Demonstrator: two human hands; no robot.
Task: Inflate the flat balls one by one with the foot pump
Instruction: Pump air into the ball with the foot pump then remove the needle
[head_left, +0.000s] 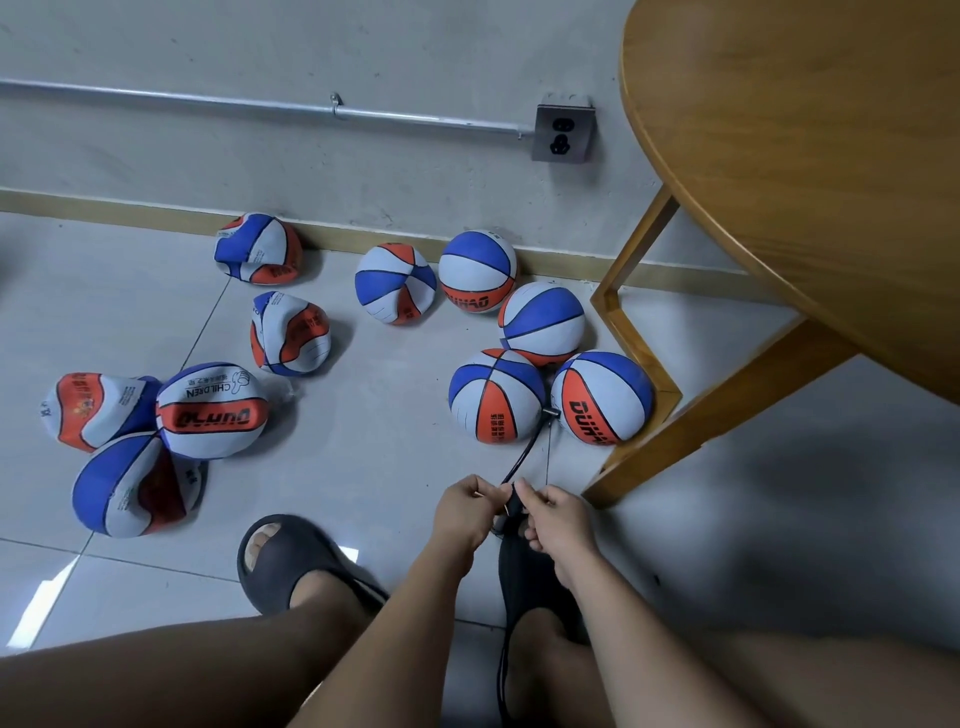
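Though four balls (602, 397) beside the table leg (631, 332) look round, five flat balls (210, 410) lie well left of it, still to fill; one between seems dented. Nearer than the leg, the pump (517, 553) seems underfoot. The left hand (465, 512) and right hand (558, 525) pinch its hose (522, 460), which reaches the nearest round balls.

The left hand (464, 512) and right hand (555, 521) pinch a thin black pump hose (522, 460), which ends beside 1 round blue, white and orange rubber ball (496, 400) on the grey tiled floor (363, 457).
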